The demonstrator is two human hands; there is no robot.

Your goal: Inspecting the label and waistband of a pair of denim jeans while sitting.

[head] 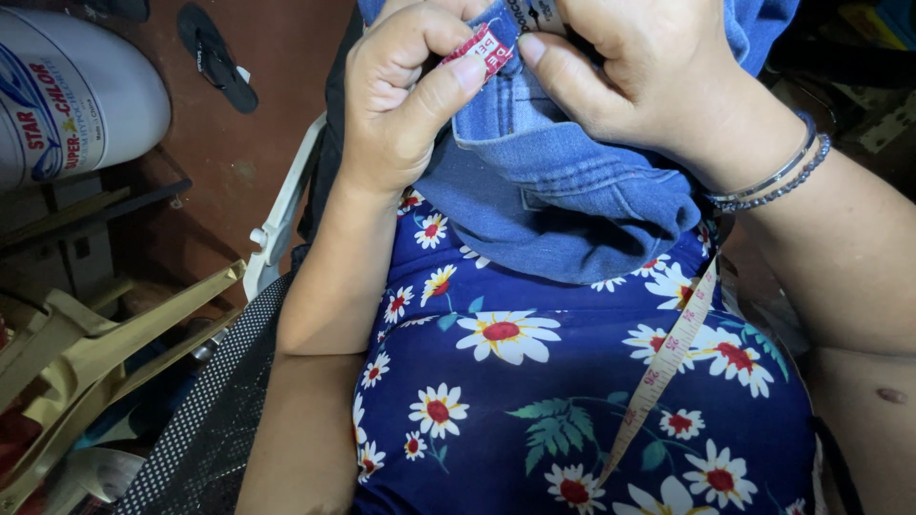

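the left hand [401, 100] and the right hand [639, 72] are up close to the camera, both on a piece of blue jeans cloth [563, 191]. the cloth is thick and rough, with stitched seams, and it hangs down in soft folds over the lap. at its top edge sits a small red tag [489, 48], flat and square. the left thumb and first finger are pressed together on the tag and the cloth edge. the right thumb touches the tag's other side, and the other right fingers are curled tight into the cloth behind it.

2 thin bracelets [778, 176] ring the right wrist, one shiny, one made of tiny beads. under the cloth is a smooth dark blue dress [534, 401] with white and red flowers. a long yellow measuring tape [663, 362] lies in a slanted line across it.

there is little room: the hands nearly meet over the tag. to the left, a black mesh chair edge [215, 410] is beside the left arm. farther left stands a big round white tub [67, 86] with its lid shut, so you cannot tell what is in it. a black flip-flop [218, 57] lies on the reddish floor [239, 162].
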